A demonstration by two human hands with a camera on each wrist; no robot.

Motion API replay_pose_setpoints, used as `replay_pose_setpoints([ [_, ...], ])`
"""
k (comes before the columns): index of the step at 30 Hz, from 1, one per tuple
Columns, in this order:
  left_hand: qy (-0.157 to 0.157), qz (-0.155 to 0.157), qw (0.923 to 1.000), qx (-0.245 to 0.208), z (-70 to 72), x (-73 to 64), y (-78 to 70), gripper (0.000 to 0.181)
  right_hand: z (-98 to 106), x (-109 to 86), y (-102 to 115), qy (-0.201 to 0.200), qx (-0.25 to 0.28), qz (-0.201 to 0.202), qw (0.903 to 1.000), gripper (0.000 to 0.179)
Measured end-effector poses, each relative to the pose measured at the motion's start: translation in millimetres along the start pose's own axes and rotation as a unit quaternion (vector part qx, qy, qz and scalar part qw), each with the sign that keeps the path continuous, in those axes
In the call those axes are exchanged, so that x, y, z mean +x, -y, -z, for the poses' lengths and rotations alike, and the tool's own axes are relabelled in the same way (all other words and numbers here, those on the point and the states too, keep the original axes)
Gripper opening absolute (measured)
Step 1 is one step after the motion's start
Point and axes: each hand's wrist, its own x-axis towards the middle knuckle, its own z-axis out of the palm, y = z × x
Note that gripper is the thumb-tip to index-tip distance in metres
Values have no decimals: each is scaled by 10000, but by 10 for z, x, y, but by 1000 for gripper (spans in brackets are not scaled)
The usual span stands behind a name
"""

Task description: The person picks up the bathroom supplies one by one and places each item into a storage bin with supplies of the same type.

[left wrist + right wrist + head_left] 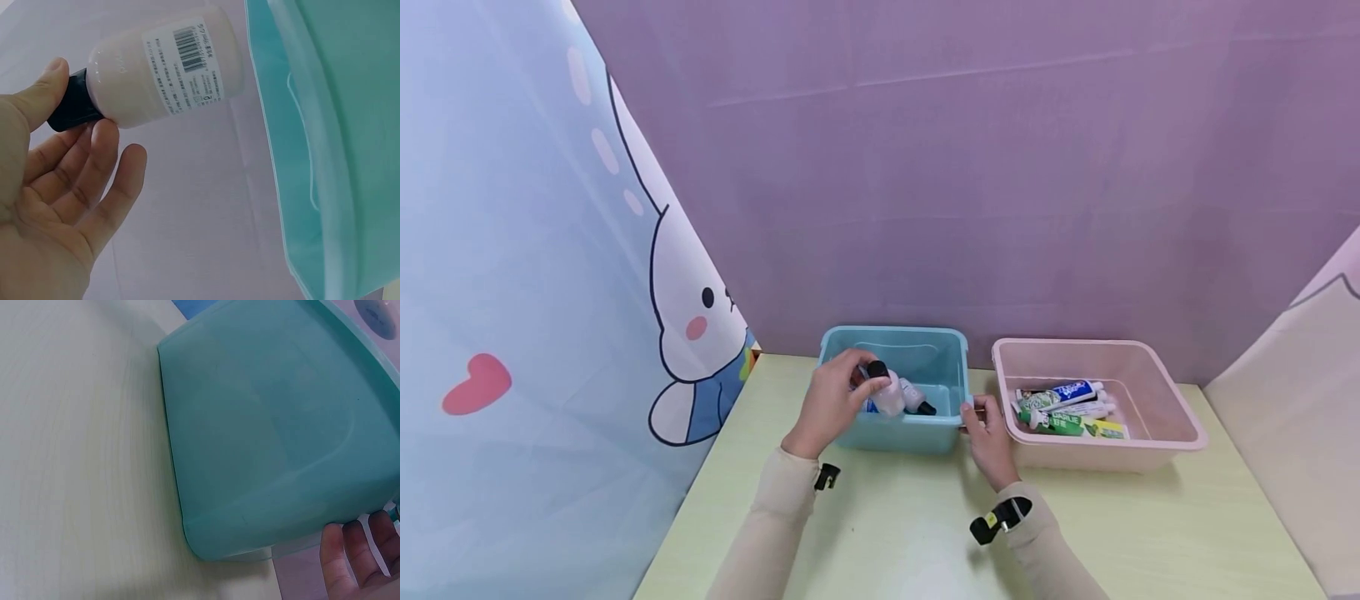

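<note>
My left hand [831, 404] pinches a small pale pink bottle [891, 400] by its black cap, above the near rim of a teal plastic bin [895, 435]. In the left wrist view the bottle [128, 72] is tilted, its white barcode label showing, with thumb and fingers at the cap. Another clear bottle with a black cap [912, 395] lies inside the bin; something blue beside it is mostly hidden by the hand. My right hand [991, 443] grips the bin's right side near the front corner, thumb at the rim and fingers [332, 553] against the outer wall.
Right of the teal bin stands a pink bin [1101, 454] holding several toothpaste tubes [1067, 408]. Both bins are on a pale yellow table [910, 533], close to a purple cloth backdrop [962, 208]. A blue printed cloth [550, 250] hangs on the left.
</note>
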Motion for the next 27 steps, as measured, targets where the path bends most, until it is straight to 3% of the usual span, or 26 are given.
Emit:
replay_pose_setpoints([
  [13,497,377,9978,232,46,226,98,37,-3,-2,37,49,-64,-140,9999,29],
  [27,1071,632,9915,384,-12,471,264,24,1,1,33,96,-70,-202,9997,28],
])
